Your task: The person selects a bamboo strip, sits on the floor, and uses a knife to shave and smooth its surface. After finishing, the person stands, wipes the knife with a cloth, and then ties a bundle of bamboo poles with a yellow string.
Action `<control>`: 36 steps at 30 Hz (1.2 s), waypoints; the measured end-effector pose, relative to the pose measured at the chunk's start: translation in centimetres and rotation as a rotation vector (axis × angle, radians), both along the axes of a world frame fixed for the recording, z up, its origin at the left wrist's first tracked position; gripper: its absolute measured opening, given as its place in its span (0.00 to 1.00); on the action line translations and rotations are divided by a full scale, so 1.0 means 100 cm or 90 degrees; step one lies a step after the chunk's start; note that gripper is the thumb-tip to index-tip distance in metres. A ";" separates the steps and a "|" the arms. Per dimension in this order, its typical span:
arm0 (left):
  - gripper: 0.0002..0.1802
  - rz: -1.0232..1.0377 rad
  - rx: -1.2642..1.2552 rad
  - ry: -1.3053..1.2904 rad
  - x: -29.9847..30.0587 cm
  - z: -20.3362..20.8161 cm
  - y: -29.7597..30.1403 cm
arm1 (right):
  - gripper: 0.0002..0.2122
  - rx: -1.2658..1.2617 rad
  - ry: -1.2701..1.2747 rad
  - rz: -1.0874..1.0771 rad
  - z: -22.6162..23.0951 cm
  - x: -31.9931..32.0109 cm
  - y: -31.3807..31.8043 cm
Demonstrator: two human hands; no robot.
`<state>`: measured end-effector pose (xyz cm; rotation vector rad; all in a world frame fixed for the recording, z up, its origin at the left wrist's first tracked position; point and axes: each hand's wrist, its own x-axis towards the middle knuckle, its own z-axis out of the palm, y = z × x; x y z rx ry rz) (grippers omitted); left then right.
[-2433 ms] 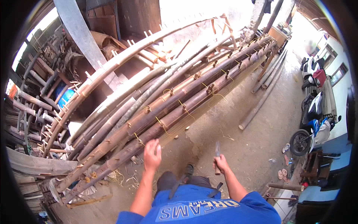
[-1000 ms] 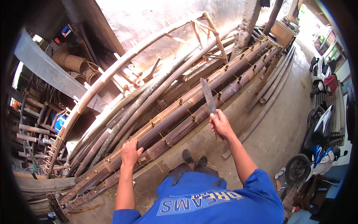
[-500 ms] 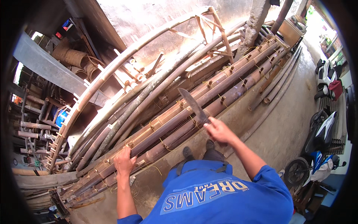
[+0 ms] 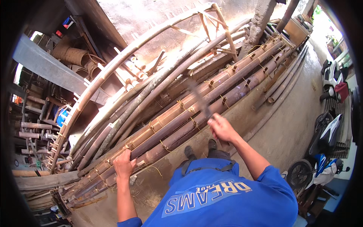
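Long brown bamboo poles [image 4: 211, 94] lie side by side, tied with thin strips, running from lower left to upper right. My left hand [image 4: 124, 163] rests on the nearest poles at the lower left, fingers curled over one. My right hand [image 4: 222, 128] grips the handle of a long knife [image 4: 198, 99]; its blurred blade points up and left over the poles. I wear a blue shirt and dark shoes [image 4: 211, 145] on the concrete floor [image 4: 280, 128].
A curved bamboo frame [image 4: 151, 41] arches behind the poles. Thinner poles [image 4: 287, 81] lie on the floor at right. Rolled mats and stacked wood [image 4: 75, 56] fill the left. Motorbikes [image 4: 325, 136] stand at the right edge.
My right hand raised the knife, then swung it down toward the poles. My left hand moved left along the poles and now holds one. My view shifted closer to the poles.
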<state>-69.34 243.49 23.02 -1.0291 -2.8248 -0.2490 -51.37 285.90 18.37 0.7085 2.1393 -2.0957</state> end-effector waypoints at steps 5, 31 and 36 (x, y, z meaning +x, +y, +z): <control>0.20 0.006 -0.001 0.014 0.004 -0.001 0.004 | 0.10 0.010 -0.018 0.028 0.008 0.003 -0.020; 0.20 0.002 0.010 0.009 0.006 -0.006 0.010 | 0.09 -0.098 -0.009 -0.225 0.002 0.001 -0.005; 0.19 0.022 0.007 -0.055 0.004 -0.004 0.015 | 0.08 -0.093 -0.017 -0.264 -0.020 0.007 0.004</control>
